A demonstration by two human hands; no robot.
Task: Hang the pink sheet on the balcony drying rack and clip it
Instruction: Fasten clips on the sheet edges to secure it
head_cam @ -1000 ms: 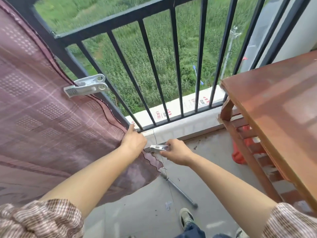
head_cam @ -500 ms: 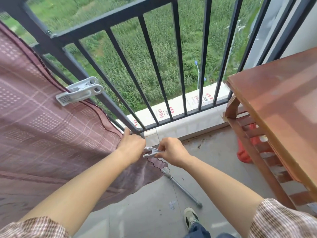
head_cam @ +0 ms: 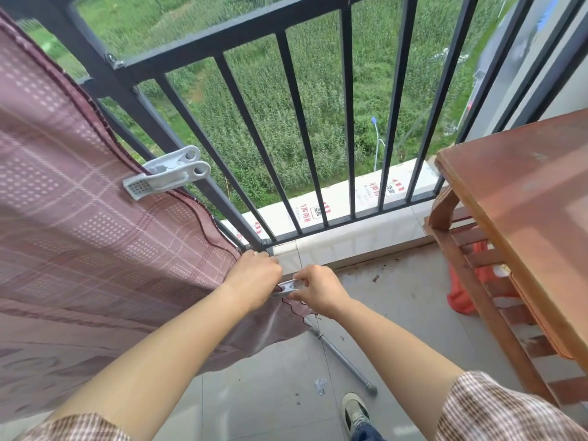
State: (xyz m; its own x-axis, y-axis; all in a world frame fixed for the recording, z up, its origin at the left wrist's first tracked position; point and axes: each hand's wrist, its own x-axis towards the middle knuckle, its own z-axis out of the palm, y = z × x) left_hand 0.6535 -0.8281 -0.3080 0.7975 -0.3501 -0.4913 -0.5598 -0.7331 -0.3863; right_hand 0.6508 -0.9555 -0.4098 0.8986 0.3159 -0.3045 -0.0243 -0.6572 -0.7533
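Left hand (head_cam: 254,275) grips the pink sheet (head_cam: 95,249) (low corner); right hand (head_cam: 318,289) pinches a clip (head_cam: 287,287).

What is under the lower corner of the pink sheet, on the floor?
A grey metal rod lies on the floor tiles, its upper end covered by the pink sheet. The rest beneath is hidden.

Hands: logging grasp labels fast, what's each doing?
Left hand: closed on the pink sheet edge.
Right hand: closed on a clip.
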